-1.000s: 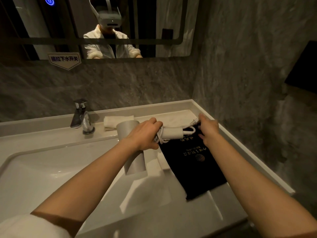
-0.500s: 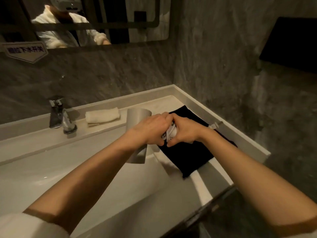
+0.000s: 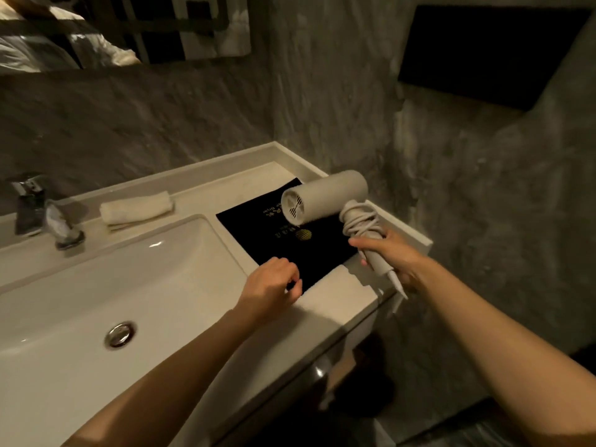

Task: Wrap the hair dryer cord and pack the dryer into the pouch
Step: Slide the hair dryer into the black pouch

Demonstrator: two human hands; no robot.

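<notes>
Dryer point(image 3: 325, 198): cord point(image 3: 361, 221) now fully wound, transferred to right hand point(image 3: 392, 259) grip; left hand point(image 3: 272, 285) freed, pinching pouch point(image 3: 290, 243) edge for packing.

two bare forearms, no sleeves, rings, or watch in view

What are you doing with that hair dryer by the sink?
A person is packing it away. The right hand holds the hair dryer by its handle, with the cord wrapped around the handle. The left hand is pinching the near edge of the black pouch, which lies flat on the counter beside the sink. The dryer is not in the pouch yet.
</notes>
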